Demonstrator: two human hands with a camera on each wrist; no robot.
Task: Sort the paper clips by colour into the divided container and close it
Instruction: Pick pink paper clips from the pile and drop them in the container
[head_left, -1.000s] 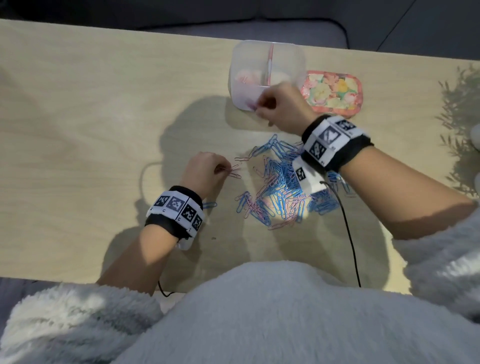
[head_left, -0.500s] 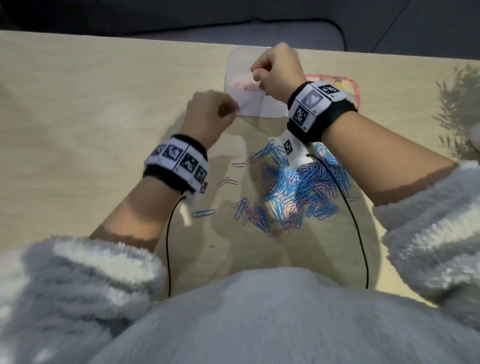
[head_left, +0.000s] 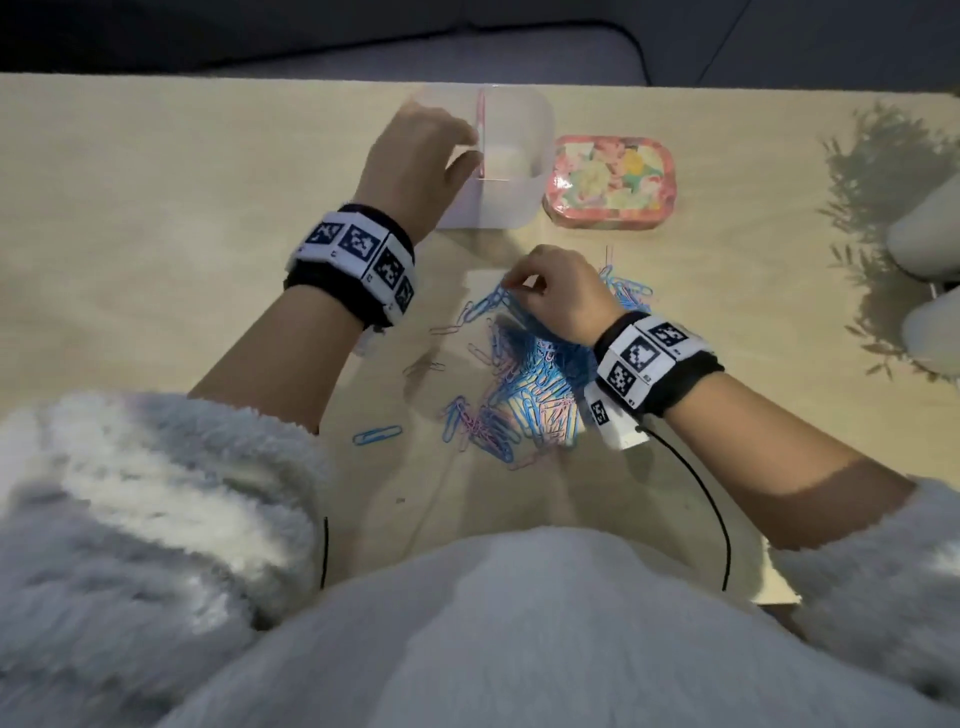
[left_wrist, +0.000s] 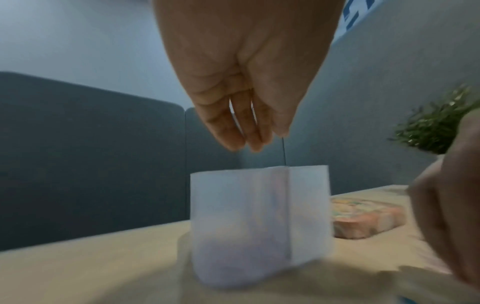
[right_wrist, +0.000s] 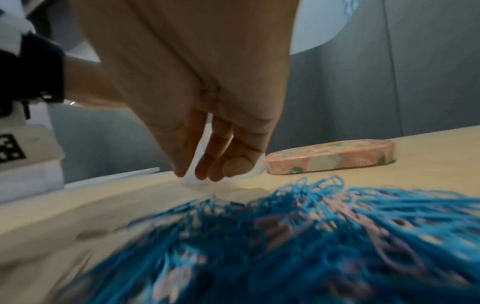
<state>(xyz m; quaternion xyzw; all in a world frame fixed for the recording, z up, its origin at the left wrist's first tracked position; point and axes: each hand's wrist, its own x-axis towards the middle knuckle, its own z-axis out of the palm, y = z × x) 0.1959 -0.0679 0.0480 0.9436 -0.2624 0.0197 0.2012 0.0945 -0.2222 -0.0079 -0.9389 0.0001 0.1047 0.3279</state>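
Observation:
A heap of blue and pink paper clips (head_left: 530, 384) lies on the wooden table in front of me. The translucent divided container (head_left: 540, 130) stands open behind it, a pink divider down its middle. My left hand (head_left: 462, 140) hovers over its left compartment. In the left wrist view the left hand (left_wrist: 254, 142) points straight fingers down above the container (left_wrist: 246, 216) and holds nothing. My right hand (head_left: 514, 286) is low over the heap's far edge, by a blue clip. In the right wrist view the right hand (right_wrist: 197, 174) shows a gap between thumb and fingers above the clips (right_wrist: 285, 236).
The floral lid (head_left: 608, 182) lies flat to the right of the container. A single blue clip (head_left: 376, 434) sits apart at the heap's left. White rounded objects (head_left: 930, 228) stand at the table's right edge. Wrist cables trail toward my body.
My left hand went from the heap up to the container's left compartment and uncurled its fingers there. My right hand came back from the container down to the heap.

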